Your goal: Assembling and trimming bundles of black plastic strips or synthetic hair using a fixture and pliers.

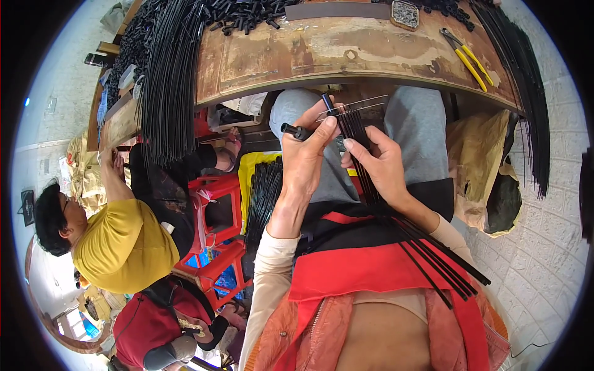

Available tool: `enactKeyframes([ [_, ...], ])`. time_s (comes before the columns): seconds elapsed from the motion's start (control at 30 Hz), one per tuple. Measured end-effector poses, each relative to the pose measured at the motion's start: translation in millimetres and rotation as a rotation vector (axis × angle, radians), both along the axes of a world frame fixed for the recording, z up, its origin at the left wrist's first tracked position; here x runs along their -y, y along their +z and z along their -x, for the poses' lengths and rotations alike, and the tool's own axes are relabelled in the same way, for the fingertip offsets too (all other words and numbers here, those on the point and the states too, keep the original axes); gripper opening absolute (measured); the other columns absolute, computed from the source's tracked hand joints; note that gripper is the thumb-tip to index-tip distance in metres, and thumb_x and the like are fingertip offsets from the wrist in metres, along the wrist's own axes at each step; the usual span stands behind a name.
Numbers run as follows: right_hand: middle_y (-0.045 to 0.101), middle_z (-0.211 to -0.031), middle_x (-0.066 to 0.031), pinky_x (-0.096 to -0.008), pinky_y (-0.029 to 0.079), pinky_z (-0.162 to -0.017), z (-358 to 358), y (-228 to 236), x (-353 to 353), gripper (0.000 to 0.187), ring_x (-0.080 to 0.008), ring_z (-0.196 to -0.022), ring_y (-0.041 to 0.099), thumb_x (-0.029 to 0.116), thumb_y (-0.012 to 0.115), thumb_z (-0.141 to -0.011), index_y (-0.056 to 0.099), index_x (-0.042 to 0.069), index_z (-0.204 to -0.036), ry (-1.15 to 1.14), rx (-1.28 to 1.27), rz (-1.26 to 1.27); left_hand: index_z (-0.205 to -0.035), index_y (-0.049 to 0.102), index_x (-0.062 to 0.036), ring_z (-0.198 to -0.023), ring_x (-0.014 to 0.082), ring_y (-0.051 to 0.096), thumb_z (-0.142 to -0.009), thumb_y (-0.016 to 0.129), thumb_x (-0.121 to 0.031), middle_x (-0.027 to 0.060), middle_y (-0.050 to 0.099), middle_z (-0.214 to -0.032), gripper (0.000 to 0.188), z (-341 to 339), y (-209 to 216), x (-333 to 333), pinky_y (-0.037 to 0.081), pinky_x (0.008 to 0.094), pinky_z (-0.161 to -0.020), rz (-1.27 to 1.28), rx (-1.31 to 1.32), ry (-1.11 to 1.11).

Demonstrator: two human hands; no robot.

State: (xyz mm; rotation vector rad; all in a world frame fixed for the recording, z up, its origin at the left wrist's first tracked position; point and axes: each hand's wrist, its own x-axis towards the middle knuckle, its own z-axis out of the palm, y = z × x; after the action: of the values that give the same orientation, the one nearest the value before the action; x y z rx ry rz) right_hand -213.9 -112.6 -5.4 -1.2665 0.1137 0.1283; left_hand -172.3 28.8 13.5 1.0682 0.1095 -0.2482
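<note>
One long wooden table, brown with many pale worn patches, curves across the top of the frame. On its upper left lie a heap of small black plastic fittings and a thick sheaf of long black sticks, which hangs over the edge. At upper right are pliers with yellow handles and a squarish container of tiny pieces. A white brick-patterned wall stands at right; at left, a co-worker in a mustard-yellow shirt sits near red plastic stools.

The bundle of slim black rods is in the upper centre, between the two hands. It is narrow there, then spreads toward the lower right, across a red apron. The left hand is closed on the upper end, where a short black tube and thin shiny wire stick out. A ribbed black cylinder with an open mouth also projects from this hand. The right hand grips the rods lower down.
</note>
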Motion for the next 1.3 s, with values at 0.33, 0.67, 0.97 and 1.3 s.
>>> enactKeyframes([
  [0.33,0.068,-0.086,-0.0068,-0.0245,0.054,-0.066,-11,9,14,0.020,-0.0113,-0.075,0.066,0.018,0.062,-0.094,0.060,0.000,-0.103,0.086,-0.024,-0.026,-0.127,0.056,0.0017,-0.106,0.0164,0.060,-0.091,0.065,-0.009,0.0126,0.064,-0.116,0.039,-2,-4,1,0.046,0.0308,-0.095,0.164,0.040,-0.045],
  [0.67,0.067,-0.087,-0.0074,-0.0233,0.052,-0.068,-15,16,27,0.019,-0.0121,-0.075,0.067,0.015,0.063,-0.093,0.062,-0.003,-0.099,0.219,-0.066,-0.098,-0.128,0.054,-0.0008,-0.106,0.0124,0.058,-0.092,0.064,-0.013,0.0079,0.062,-0.118,0.039,0,-2,0,0.044,0.0268,-0.093,0.165,-0.017,-0.118],
  [0.97,0.068,-0.082,-0.0078,-0.0236,0.052,-0.070,-17,8,31,0.017,-0.0120,-0.077,0.066,0.013,0.063,-0.093,0.061,-0.002,-0.099,0.234,-0.035,-0.156,-0.127,0.052,0.0003,-0.116,0.0164,0.054,-0.096,0.058,-0.029,0.0129,0.056,-0.131,0.043,3,-13,-1,0.042,0.0307,-0.100,0.131,-0.068,-0.193],
  [1.3,0.067,-0.095,-0.0107,-0.0304,0.058,-0.079,-24,4,35,0.021,-0.0160,-0.082,0.067,0.013,0.061,-0.094,0.059,-0.003,-0.107,0.352,-0.108,-0.389,-0.132,0.049,-0.0023,-0.112,0.0171,0.056,-0.098,0.053,-0.034,0.0120,0.054,-0.135,0.046,3,-6,-1,0.045,0.0301,-0.091,0.146,-0.101,-0.314],
])
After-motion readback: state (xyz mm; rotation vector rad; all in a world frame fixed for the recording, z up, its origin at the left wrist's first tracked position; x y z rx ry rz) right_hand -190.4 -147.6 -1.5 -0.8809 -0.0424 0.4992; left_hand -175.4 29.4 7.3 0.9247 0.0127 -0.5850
